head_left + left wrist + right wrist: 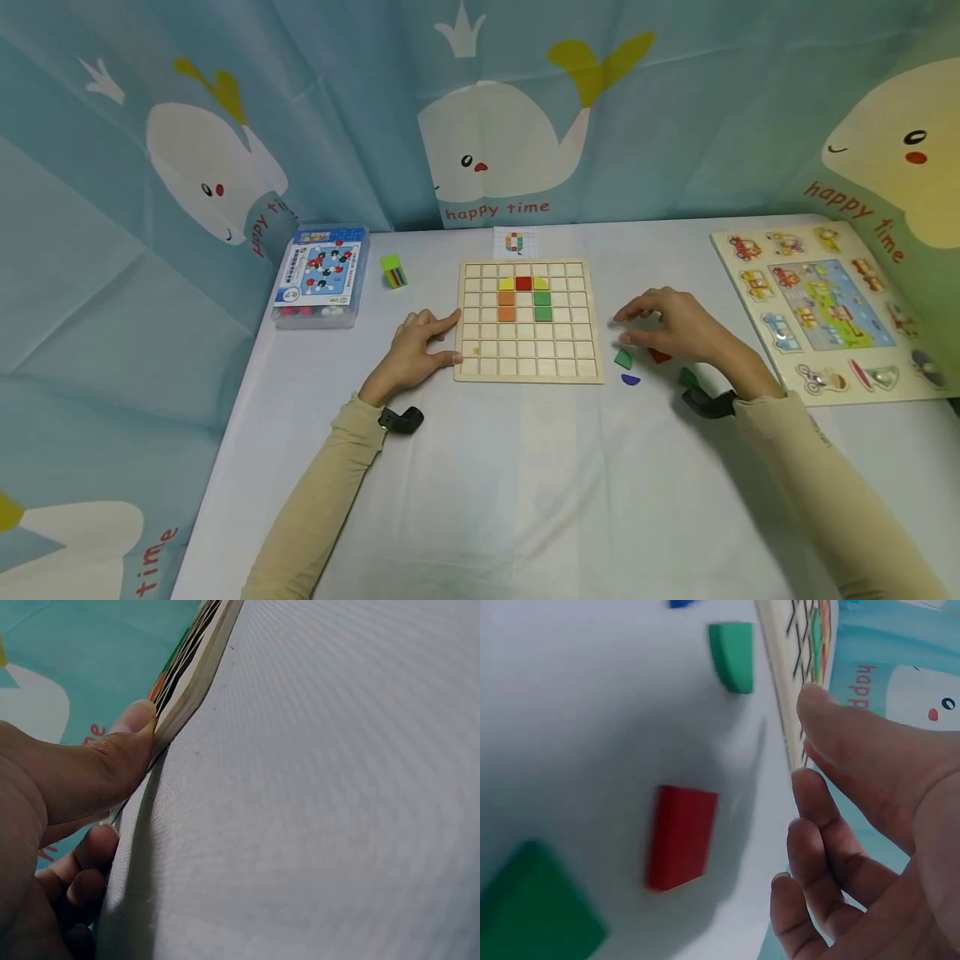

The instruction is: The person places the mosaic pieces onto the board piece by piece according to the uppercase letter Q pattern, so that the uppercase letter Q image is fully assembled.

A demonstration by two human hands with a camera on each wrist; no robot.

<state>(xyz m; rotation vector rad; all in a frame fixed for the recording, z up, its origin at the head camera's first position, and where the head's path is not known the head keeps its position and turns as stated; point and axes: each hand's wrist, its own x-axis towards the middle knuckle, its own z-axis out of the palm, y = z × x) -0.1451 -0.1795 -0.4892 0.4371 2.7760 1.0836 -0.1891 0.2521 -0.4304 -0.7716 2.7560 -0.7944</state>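
Observation:
A wooden grid board (483,373) lies mid-table, holding two orange squares (507,306), two green squares (543,306), a red square (523,283) and two yellow pieces (506,284). My left hand (408,354) touches the board's left edge with extended thumb and index finger. To the right of the board, my right hand (675,325) hovers with loosely bent fingers, holding nothing. Near it lie a red block (682,836), a light green quarter-round piece (735,658), a dark green piece (536,907) and a blue half-round piece (630,379).
A small pattern card (515,242) lies behind the board. Farther left are a colourful striped cube (393,272) and a clear plastic case (321,279). A wooden picture puzzle (832,312) occupies the right side. Behind the table hangs a whale-print curtain (337,142).

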